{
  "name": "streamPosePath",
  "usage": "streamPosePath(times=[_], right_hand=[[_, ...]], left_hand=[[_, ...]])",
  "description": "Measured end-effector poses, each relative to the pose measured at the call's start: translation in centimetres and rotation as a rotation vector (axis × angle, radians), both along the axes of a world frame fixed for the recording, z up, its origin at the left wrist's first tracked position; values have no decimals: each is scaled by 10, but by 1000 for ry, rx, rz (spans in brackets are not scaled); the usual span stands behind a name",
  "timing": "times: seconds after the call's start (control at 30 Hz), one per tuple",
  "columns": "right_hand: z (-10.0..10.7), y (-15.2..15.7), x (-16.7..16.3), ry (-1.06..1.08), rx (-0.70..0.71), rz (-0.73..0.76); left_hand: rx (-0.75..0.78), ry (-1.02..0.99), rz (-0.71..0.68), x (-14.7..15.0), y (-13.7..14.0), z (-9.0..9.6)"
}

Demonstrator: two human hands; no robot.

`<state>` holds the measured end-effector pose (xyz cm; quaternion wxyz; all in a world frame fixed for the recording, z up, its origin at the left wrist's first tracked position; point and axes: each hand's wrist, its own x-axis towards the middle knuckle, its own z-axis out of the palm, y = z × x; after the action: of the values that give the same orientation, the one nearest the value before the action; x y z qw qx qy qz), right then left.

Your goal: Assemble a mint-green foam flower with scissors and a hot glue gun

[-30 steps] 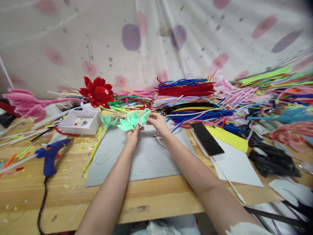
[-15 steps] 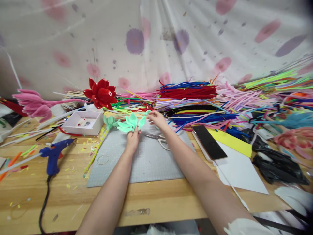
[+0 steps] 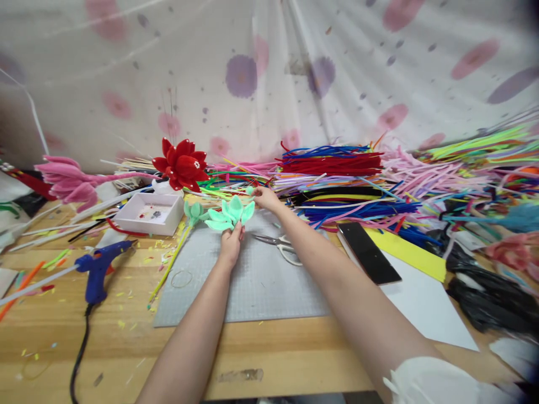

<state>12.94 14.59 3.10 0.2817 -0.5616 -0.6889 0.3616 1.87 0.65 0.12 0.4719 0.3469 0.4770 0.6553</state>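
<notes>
My left hand point(image 3: 231, 245) is closed round the base of a mint-green fuzzy flower point(image 3: 231, 214), its pointed petals fanned out above the fingers. Just beyond it, my right hand point(image 3: 266, 199) pinches a small mint-green petal point(image 3: 250, 191), partly hidden by the fingertips. Both hands are over a grey cutting mat point(image 3: 261, 292). Scissors point(image 3: 281, 244) with pale handles lie on the mat below my right wrist, blades pointing left. Left of the held flower rests a second mint-green flower point(image 3: 194, 213) on a yellow-green stem point(image 3: 170, 266).
A blue glue gun point(image 3: 99, 272) lies at left, before a white box point(image 3: 148, 213). A red flower point(image 3: 181, 164) and pink flower point(image 3: 69, 180) stand behind. Pipe-cleaner bundles point(image 3: 332, 164) line the back. At right are a phone point(image 3: 368, 252), white paper point(image 3: 429, 306) and black plastic bag point(image 3: 484, 294).
My right hand has shifted slightly left and away, its fingers drawn together on the small petal. The left hand keeps its hold on the flower. The whole view has swung slightly left.
</notes>
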Motion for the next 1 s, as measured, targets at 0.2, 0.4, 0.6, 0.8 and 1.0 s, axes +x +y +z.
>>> streamPosePath(times=[0.2,0.4,0.6,0.8,1.0], right_hand=[[12,-50,33,819,-241,89],[-7,-101,42,953,-360,188],[-12,-111,41,975,-389,330],[-8,-116,44,1028,-497,405],[-12,-112,45,1137,-596,417]], left_hand=[[48,-9,71,1,3,1],[56,34,24,4,2,-5],[40,27,-11,8,1,-11],[-20,23,-40,13,-4,-6],[11,-33,-117,15,-8,-2]])
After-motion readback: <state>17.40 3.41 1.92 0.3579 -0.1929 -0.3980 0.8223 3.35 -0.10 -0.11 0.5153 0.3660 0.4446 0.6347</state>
